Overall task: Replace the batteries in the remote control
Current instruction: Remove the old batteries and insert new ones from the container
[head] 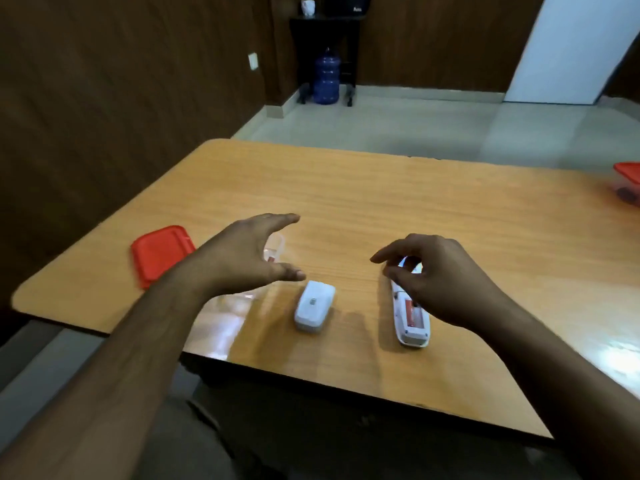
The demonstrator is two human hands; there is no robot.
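A white remote control [411, 318] lies face down on the wooden table [398, 209], its battery bay uncovered with red batteries [414, 315] inside. Its white battery cover [314, 305] lies apart to the left. My right hand [440, 275] hovers over the remote's far half with loosely curled fingers and hides that part; it holds nothing. My left hand [247, 254] is spread, thumb and fingers apart, above a clear plastic container [277, 251] that it mostly hides. Whether the left hand touches the container is unclear.
A red container lid [160, 254] lies at the table's left edge. Another red-lidded clear container [628, 181] sits at the far right edge. Beyond the table are a tiled floor, a blue water jug [326, 77] and a dark stand [325, 39].
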